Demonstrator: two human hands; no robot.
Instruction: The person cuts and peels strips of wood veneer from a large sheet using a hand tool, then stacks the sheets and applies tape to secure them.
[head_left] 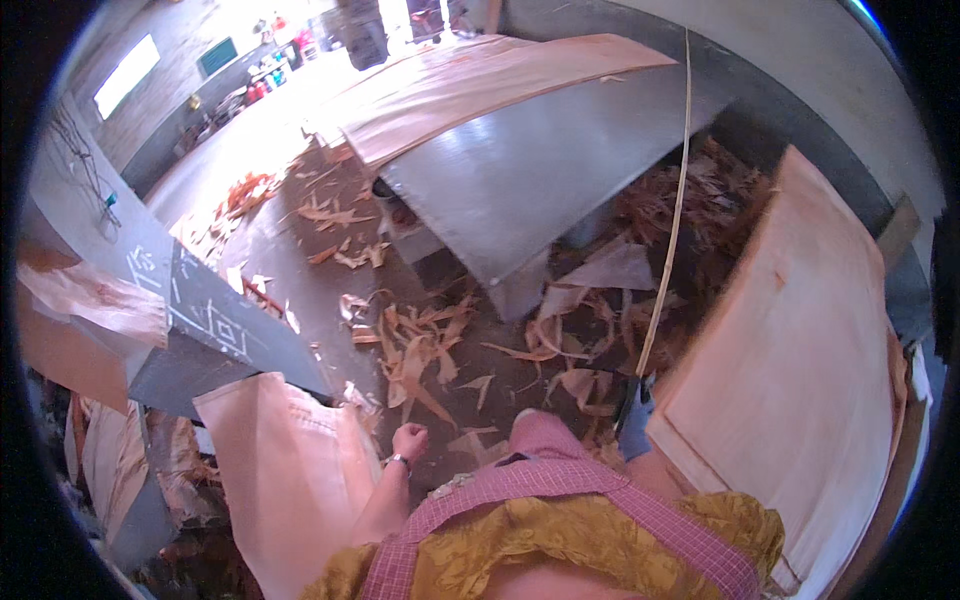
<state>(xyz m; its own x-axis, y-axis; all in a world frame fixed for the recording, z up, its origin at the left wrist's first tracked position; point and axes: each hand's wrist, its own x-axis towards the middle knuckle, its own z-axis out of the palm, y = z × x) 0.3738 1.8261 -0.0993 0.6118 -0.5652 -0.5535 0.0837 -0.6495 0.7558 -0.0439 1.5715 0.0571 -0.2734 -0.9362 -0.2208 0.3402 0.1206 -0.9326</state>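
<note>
My left hand (410, 440), bare with a band at the wrist, is curled closed beside a pale wood veneer sheet (285, 470); nothing shows in it. My right hand (636, 430), which looks blue-gloved, is partly hidden by my arm and a stack of veneer sheets (790, 370). It is closed around the dark lower end of a long thin stick (672, 225). That pale yellow stick rises steeply, its far tip near the back wall. In front of me stands a smooth grey-topped table (560, 150), with large veneer sheets (500, 85) lying across its far side.
Curled veneer scraps (415, 345) litter the floor, with a darker heap (700, 200) under and right of the table. To the left is a grey pillar (215, 310) with white markings. More veneer pieces (115, 460) lean at the far left.
</note>
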